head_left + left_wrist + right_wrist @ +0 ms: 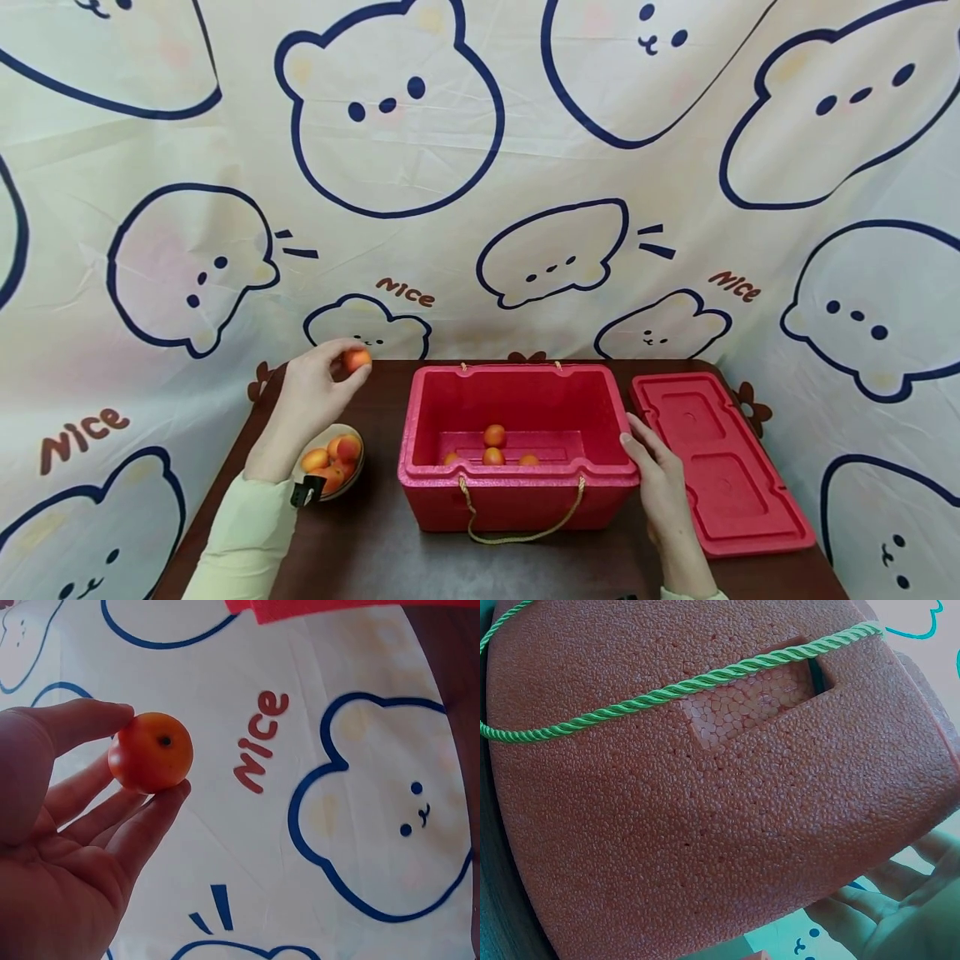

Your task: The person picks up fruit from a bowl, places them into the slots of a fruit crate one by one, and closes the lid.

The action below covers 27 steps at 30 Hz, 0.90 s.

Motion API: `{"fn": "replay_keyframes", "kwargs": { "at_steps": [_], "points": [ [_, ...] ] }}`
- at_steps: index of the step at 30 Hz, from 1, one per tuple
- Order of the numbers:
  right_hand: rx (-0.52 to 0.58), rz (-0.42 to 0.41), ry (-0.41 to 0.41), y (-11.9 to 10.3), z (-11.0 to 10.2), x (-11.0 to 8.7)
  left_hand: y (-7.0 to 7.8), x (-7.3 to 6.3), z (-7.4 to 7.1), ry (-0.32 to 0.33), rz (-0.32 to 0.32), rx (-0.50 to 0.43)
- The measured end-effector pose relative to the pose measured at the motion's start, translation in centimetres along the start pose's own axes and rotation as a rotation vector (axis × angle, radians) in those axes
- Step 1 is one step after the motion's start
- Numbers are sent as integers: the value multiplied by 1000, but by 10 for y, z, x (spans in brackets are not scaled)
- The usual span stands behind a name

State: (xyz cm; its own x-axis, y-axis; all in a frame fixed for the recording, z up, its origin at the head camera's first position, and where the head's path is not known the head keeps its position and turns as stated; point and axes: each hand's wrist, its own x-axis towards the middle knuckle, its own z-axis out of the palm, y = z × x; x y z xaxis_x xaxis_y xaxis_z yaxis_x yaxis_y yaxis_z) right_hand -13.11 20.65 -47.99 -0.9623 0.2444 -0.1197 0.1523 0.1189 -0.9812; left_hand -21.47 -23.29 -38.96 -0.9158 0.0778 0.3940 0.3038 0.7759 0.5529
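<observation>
An orange-red apricot (150, 754) is pinched between the thumb and fingertips of my left hand (318, 387), raised above the table's left side. Below that wrist is a bowl (357, 473) of apricots (330, 461). In the middle stands a red foam box (517, 504), lidless, with several apricots (493, 436) on its floor. My right hand (660, 475) rests against the box's right side, its fingers extended at the rim. In the right wrist view, those fingers (900, 881) lie along the box's edge.
The red lid (742, 467) lies flat on the dark brown table (345, 550), right of the box. A rope handle (525, 540) hangs down the box's front. Behind the table hangs a patterned cloth (450, 250).
</observation>
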Motion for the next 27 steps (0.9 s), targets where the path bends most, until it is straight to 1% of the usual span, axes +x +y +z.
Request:
{"fn": "replay_keyframes", "kwargs": {
  "at_steps": [5,9,15,20,27],
  "points": [
    [12,1,-7,0,0,0,9,4,0,-20,3,-51],
    [22,5,-11,0,0,0,14,7,0,-31,9,-70],
    [18,10,-11,-2,-1,0,21,12,2,-28,42,-99],
    [17,8,-10,-1,-1,0,28,17,5,-36,61,-108],
    [13,-1,2,-1,0,-1,33,19,7,-47,88,-124]
  ]
}}
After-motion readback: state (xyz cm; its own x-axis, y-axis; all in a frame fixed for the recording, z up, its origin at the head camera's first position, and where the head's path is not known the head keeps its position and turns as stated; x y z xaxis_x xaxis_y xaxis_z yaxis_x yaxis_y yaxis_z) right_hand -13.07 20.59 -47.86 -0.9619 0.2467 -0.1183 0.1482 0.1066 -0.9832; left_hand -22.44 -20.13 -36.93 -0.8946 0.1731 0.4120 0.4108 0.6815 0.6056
